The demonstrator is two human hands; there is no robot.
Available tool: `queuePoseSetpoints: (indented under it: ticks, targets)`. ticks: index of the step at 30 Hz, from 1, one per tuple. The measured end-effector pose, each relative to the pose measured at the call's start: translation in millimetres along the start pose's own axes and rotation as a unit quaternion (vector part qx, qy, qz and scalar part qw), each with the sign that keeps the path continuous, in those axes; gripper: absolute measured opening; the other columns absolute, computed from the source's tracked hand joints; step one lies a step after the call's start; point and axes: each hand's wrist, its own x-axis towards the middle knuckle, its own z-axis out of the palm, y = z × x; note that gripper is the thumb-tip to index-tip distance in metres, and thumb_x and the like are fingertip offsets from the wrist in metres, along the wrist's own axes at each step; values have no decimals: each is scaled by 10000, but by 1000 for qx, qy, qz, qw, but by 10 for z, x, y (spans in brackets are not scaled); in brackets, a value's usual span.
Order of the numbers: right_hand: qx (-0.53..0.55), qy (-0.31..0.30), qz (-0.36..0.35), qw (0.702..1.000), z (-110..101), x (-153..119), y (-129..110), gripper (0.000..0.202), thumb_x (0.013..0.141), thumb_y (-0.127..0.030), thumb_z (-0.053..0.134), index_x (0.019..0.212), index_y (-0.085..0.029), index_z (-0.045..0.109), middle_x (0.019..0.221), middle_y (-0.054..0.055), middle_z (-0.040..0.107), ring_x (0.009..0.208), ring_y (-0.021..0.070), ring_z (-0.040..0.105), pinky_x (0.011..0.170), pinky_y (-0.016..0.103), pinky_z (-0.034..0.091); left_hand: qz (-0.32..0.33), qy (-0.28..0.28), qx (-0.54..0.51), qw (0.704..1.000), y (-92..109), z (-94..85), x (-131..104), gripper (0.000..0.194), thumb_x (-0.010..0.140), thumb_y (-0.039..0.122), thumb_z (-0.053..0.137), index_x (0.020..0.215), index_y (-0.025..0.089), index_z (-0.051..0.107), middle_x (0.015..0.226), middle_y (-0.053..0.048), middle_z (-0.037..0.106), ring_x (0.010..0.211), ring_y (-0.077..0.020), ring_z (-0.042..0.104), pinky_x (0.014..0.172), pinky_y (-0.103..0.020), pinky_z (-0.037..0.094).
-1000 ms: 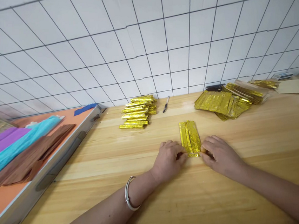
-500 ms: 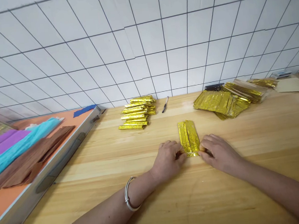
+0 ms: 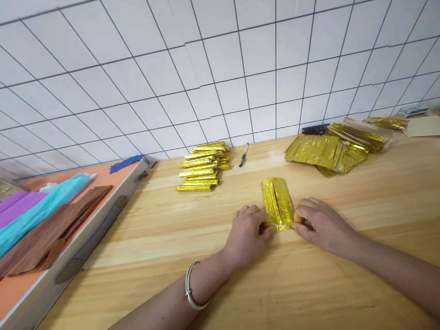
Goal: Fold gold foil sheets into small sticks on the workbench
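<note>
Fingers of left hand [image 3: 246, 236] and right hand [image 3: 324, 226] pinch foil [image 3: 284, 200] at seven and five o'clock, its gap narrowed, likely flatter.

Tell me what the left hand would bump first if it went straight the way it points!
The left hand would most likely meet the folded gold foil first: it seems to be pinching the foil's near left corner.

I can read no text, label, brand, number or sign from upper left to lower right of frame.
</note>
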Motion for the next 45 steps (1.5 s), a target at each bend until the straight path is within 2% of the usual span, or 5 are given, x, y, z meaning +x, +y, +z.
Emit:
queuePoseSetpoints:
  ticks: [10, 18, 22, 31, 45]
  targets:
    - [-3, -8, 14, 1000, -2, 37, -1, 127, 772, -232, 537, 662, -205, 478, 699, 13, 532, 710, 174, 482, 658, 296, 356, -9, 3, -26, 1000, 2, 4, 6, 96, 739, 217, 610, 765, 192, 521, 806, -4, 542, 812, -173, 496, 724, -293, 357]
    - [6, -17, 4, 1000, -12, 62, 35, 121, 764, -238, 552, 662, -206, 495, 694, 10, 532, 692, 168, 490, 636, 282, 358, 92, 2, -50, 995, 61, 8, -21, 244, 754, 21, 446, 865, 198, 573, 871, -32, 576, 865, -169, 517, 742, -278, 398]
    - [12, -25, 1, 1000, -8, 72, 53, 137, 771, -261, 564, 666, -207, 495, 697, 7, 531, 685, 166, 486, 627, 279, 357, 170, -24, 4, 985, 116, -31, -40, 288, 814, 39, 443, 989, 208, 598, 959, -54, 589, 940, -190, 506, 817, -308, 410]
    - [26, -20, -12, 999, 21, 59, 122, 159, 791, -283, 576, 692, -205, 480, 721, 6, 532, 703, 166, 481, 642, 285, 357, 252, -91, 226, 937, 281, -75, -137, 190, 899, 145, 437, 1039, 119, 562, 982, -89, 586, 939, -226, 494, 795, -347, 426]
    - [160, -33, 21, 986, 4, 80, 271, 92, 785, -198, 544, 701, -194, 506, 722, -10, 490, 653, 132, 470, 581, 256, 368, 245, -127, 250, 928, 323, -142, -151, 269, 866, 174, 460, 1129, 146, 510, 1032, -72, 574, 885, -206, 508, 738, -338, 442]
